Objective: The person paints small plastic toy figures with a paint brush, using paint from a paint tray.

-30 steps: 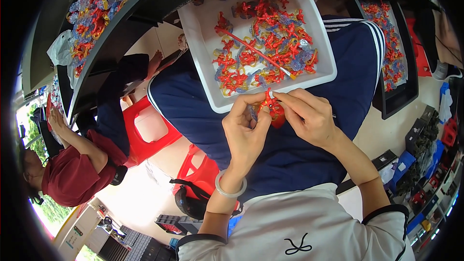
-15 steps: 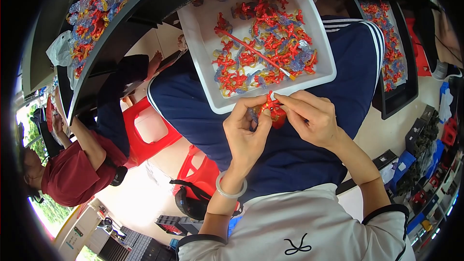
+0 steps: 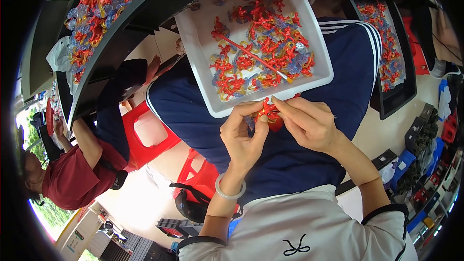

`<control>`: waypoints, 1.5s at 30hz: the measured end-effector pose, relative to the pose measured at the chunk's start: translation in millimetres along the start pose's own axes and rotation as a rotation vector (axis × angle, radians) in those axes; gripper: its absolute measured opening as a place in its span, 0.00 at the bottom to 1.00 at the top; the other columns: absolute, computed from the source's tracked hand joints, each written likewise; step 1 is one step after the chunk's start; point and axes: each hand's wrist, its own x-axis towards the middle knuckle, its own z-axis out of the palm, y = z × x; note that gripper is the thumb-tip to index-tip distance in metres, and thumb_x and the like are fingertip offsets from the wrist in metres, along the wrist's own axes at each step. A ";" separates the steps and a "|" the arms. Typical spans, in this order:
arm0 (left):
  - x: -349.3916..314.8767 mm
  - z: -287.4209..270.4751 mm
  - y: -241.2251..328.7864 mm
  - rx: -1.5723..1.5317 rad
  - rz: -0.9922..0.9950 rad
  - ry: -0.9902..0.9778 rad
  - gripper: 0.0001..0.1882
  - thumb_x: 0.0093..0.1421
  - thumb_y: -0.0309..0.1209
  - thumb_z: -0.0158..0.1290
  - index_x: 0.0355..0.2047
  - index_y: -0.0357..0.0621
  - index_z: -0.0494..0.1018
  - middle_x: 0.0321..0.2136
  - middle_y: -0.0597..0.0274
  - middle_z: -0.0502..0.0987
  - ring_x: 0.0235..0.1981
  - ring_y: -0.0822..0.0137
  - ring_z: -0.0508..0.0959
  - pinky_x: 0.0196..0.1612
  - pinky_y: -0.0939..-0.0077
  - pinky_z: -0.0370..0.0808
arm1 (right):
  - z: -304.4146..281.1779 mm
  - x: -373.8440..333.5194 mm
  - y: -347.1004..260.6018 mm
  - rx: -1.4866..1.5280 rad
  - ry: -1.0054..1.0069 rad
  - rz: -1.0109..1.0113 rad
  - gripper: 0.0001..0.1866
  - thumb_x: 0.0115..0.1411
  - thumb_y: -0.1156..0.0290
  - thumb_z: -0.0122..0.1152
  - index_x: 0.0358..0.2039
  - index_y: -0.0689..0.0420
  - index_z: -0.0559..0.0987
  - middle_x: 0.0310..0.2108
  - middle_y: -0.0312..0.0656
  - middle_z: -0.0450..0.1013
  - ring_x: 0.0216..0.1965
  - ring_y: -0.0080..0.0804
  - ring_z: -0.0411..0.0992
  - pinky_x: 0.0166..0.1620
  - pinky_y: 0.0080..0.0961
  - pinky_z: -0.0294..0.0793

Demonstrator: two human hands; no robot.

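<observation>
In front of my lap, my left hand (image 3: 245, 135) pinches a small red plastic figure (image 3: 267, 111) with yellow and translucent blue-violet parts. My right hand (image 3: 309, 122) meets it from the other side, thumb and forefinger pressed together at the figure. A thin dark tip pokes out behind those fingers, but what they hold is mostly hidden. Just beyond both hands, a white plastic tray (image 3: 209, 94) tilts over my thighs, holding many similar figures (image 3: 275, 43). Across them lies a red-handled paintbrush (image 3: 251, 55), its bristles toward me.
A black tray (image 3: 411, 79) of the same figures stands at the right. More figures (image 3: 104, 12) are heaped behind a black curved edge at upper left. A person in a dark red shirt (image 3: 79, 174) sits at left, near red stools (image 3: 150, 133). Boxes (image 3: 403, 164) line the right.
My right hand has shifted slightly and turned around the figure, covering more of it. The tray sits slightly further left and lower. My left hand keeps its pinch.
</observation>
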 end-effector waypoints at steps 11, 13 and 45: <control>16.0 -1.2 -7.0 -0.380 -0.324 0.014 0.08 0.58 0.22 0.53 0.38 0.38 0.67 0.30 0.62 0.74 0.25 0.77 0.72 0.27 0.86 0.68 | -90.4 72.4 48.6 -0.350 0.239 0.085 0.25 0.49 0.88 0.54 0.50 0.62 0.76 0.35 0.49 0.69 0.33 0.40 0.71 0.36 0.26 0.72; 20.5 -2.4 -6.1 -0.513 -0.356 0.028 0.08 0.59 0.25 0.54 0.37 0.39 0.67 0.30 0.62 0.74 0.25 0.77 0.71 0.26 0.85 0.66 | -134.6 111.2 74.0 -0.521 0.358 0.099 0.29 0.51 0.89 0.47 0.56 0.61 0.70 0.38 0.52 0.65 0.36 0.44 0.69 0.40 0.31 0.70; 53.1 -25.5 -7.9 -0.639 -0.301 -0.242 0.29 0.54 0.10 0.48 0.58 0.30 0.62 0.50 0.52 0.71 0.47 0.63 0.74 0.53 0.67 0.69 | -132.6 426.5 173.4 -0.285 0.117 0.483 0.22 0.48 0.52 0.68 0.16 0.59 0.77 0.13 0.37 0.68 0.12 0.24 0.64 0.19 0.22 0.64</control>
